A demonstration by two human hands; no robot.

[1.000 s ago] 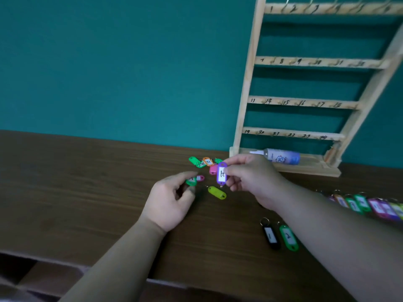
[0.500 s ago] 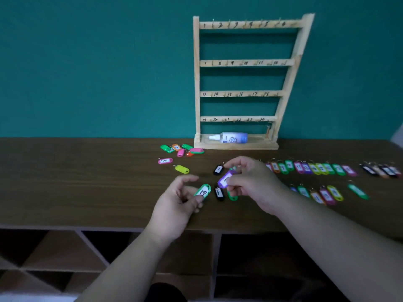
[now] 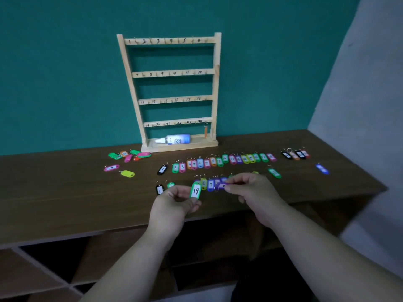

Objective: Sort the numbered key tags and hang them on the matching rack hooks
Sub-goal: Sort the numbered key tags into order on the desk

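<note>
The left hand holds a green tag marked 19. The grip is a pinch: thumb and fingers squeeze the low end of the tag. The tag stands up tall, with its long side pointing away from the person, toward the rack.

The right hand pinches a purple tag by its right end. This tag lies sideways, just above the near row of tags on the table. Its number is too blurry to read.

Hook 19 is on the lowest bar of the rack, at the left end. From the green tag it is far back and a bit to the left. The left hand is closer to that hook than the right hand is, so I think the left hand can reach straight out and a little left to hang it. I cannot tell for sure which end of the green tag has the ring, so the tag may need a turn first.

An orange tag hangs at the right end of the same bar.
</note>
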